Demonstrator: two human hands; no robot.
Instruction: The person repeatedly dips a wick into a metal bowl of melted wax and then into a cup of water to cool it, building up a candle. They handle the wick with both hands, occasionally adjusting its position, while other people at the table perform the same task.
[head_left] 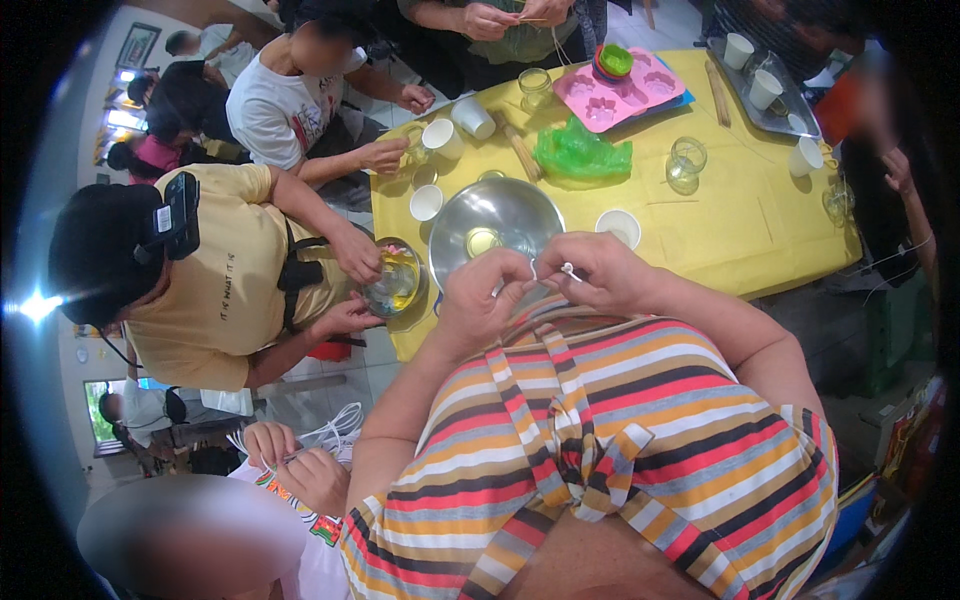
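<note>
A short piece of white cord [568, 268] is pinched in my right hand [605, 272], with a small loop or knot of it sticking up between the fingertips. My left hand [489, 290] is closed close beside it, thumb against fingers, and a bit of white shows at its fingertips. Whether both ends belong to one piece I cannot tell. Both hands are over the near rim of a large steel bowl [450, 232], in which a small round yellowish thing [482, 240] is seen. A white paper cup [618, 228] stands just beyond my right hand.
On the yellow-covered table [740, 240] are a pink mould [622, 92], a green plastic bag [580, 152], a glass [686, 165], bundled sticks [518, 147] and several paper cups. A metal tray [765, 95] lies at the far right. A person in yellow [225, 270] handles a smaller bowl [397, 285].
</note>
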